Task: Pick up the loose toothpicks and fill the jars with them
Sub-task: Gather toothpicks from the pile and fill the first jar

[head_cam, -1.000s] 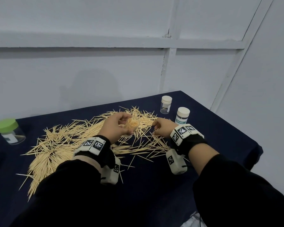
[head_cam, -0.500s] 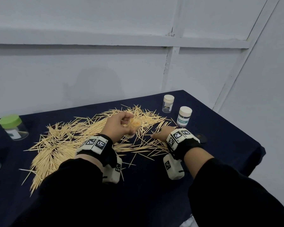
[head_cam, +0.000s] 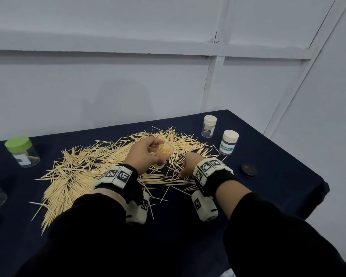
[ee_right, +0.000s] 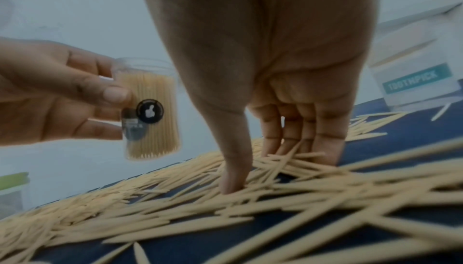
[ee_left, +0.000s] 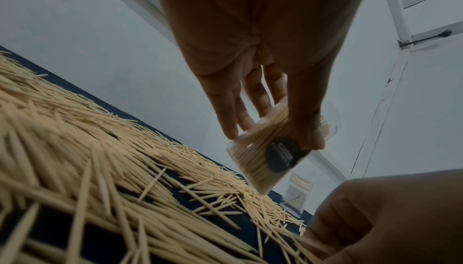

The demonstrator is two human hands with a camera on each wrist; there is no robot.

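- We hold the open jar [head_cam: 163, 153] in the left hand [head_cam: 143, 154], fingers and thumb curled round its wall, lifted clear of the surface [head_cam: 268, 156] and tilted with its mouth toward us. It is already packed with toothpicks standing on end.
- The right hand [head_cam: 188, 163] is lowered into the near right edge of the loose toothpicks [head_cam: 84, 168]. In the right wrist view the thumb and fingertips [ee_right: 325, 149] are planted among the sticks with a gap between them, closing toward a pinch. We judge that the grip has not yet clamped on anything.
- Key relation: the jar hangs just left of and above the right hand, so a gathered bundle has only a short way to go, up and to the left. The sticks under the right hand lie crossed at many angles. We judge they must be aligned along one axis, then turned on end to match the jar's long axis.
- The pile spreads left across the surface, well beyond the reach of either hand as placed.
- Hard to make out: whether any stick is already caught between thumb and fingers; motion blur hides the contact. The head view shows only the back of the right hand.
- Two white-capped jars [head_cam: 229, 141] stand beyond the right hand. A green-capped jar [head_cam: 22, 151] stands far left, and another there is cut off by the frame edge.
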